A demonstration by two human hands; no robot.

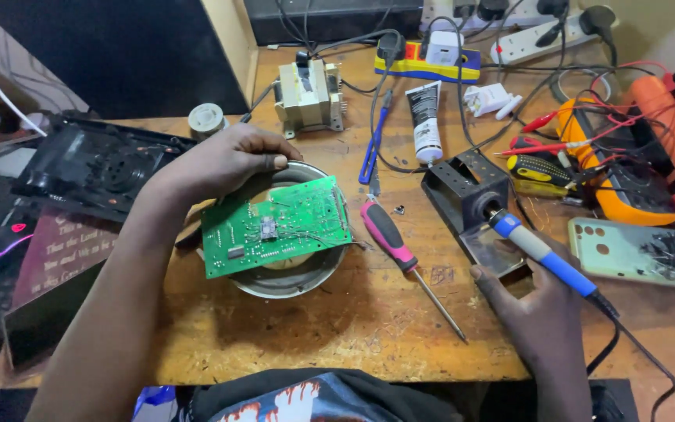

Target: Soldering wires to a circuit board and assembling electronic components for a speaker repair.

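Note:
A green circuit board (pixel 275 227) lies tilted across a round metal bowl (pixel 291 283) on the wooden table. My left hand (pixel 224 160) rests on the bowl's far-left rim, fingers curled at the board's upper edge. My right hand (pixel 537 309) grips a blue-handled soldering iron (pixel 544 256), whose tip sits in the black iron stand (pixel 466 195). Between both hands lies a pink-and-black screwdriver (pixel 400 254), shaft pointing toward me.
A transformer (pixel 308 95), white tube (pixel 426 121), blue pen tool (pixel 374 141), power strips (pixel 431 61), yellow multimeter (pixel 626 176) with red leads, and a phone (pixel 642 252) crowd the back and right. A black plastic casing (pixel 91 164) lies left.

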